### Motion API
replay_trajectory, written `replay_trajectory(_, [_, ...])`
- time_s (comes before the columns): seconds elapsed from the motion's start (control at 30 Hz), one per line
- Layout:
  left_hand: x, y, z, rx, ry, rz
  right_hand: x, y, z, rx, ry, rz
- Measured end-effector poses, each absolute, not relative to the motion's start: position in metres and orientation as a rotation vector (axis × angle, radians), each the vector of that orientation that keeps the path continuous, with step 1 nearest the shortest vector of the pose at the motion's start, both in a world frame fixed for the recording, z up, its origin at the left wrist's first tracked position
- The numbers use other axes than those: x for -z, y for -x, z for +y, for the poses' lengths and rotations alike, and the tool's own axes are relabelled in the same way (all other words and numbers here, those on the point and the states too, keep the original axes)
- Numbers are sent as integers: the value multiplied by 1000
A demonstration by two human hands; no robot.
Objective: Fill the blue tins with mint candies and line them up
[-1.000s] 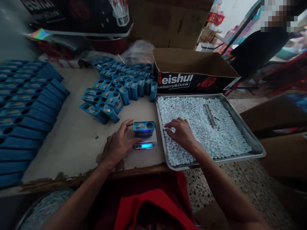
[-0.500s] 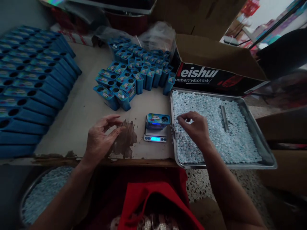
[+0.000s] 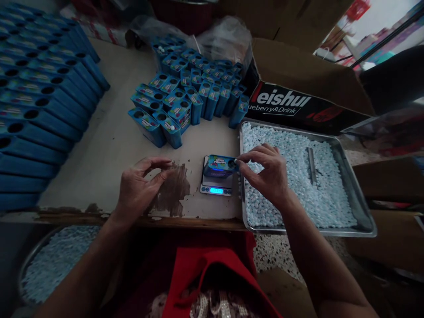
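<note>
A blue candy box (image 3: 220,162) stands on a small digital scale (image 3: 208,182) with a lit blue display. Between thumb and forefinger, my right hand (image 3: 266,174) pinches a small whitish candy (image 3: 236,162) at the round hole in the box's top. To the right, a metal tray (image 3: 364,225) is spread with pale blue and white candies (image 3: 281,207), and a flat metal bar (image 3: 312,165) lies on them. My left hand (image 3: 142,183) hovers over a bare worn patch of the table (image 3: 195,205), left of the scale, thumb and fingers apart and holding nothing.
Several blue boxes (image 3: 175,95) stand grouped behind the scale, and stacked rows of them (image 3: 43,128) fill the left side. An open cardboard carton (image 3: 298,101) sits behind the tray. Below the table's left edge is a container of candies (image 3: 59,260).
My right hand has moved left from above the tray to the hole of the box on the scale. The left hand has stayed almost where it was. The camera view has shifted slightly.
</note>
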State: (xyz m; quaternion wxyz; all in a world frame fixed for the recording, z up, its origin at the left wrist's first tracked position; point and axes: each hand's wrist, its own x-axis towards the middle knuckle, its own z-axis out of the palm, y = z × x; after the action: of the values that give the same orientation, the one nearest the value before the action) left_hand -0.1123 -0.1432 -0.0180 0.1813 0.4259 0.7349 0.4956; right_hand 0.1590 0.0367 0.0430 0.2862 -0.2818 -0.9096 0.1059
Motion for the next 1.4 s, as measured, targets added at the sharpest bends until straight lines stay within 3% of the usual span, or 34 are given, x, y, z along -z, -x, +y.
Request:
replay_trajectory(0.17, [16,107,-136,-1423,-1289,2012,-49,-161,35,-334,779,-2425])
replay_trajectory(0.3, [-1,86,-108,-1352,-1822,2042,-45,-166,40,-529,950,-2091])
replay_trajectory(0.43, [-25,46,-69,-859,-2343,1882,-26,-174,56,-710,1135,-1694])
replay_trajectory(0.53, [-41,35,-56,-468,-2394,1759,-14,-171,70,-772,1167,-1708])
replay_trajectory(0.6, [-54,52,-64,-552,-2340,1824,-14,-161,76,-794,1095,-1873])
replay_trajectory(0.77, [-115,180,-95,-1187,-2117,2332,-31,-89,72,-695,744,-2234])
replay_trajectory(0.87, [-153,276,-80,-1290,-1850,2672,-46,-26,67,-536,443,-2513])
replay_trajectory(0.97, [-172,350,-41,-1127,-1763,2699,-62,24,75,-196,243,-2842])
replay_trajectory(1.17, [-142,426,37,-808,-1888,2402,-73,62,103,-57,162,-3232])
replay_trajectory(1.4, [-94,463,69,-698,-1940,2271,-64,74,109,-64,-78,-3189])
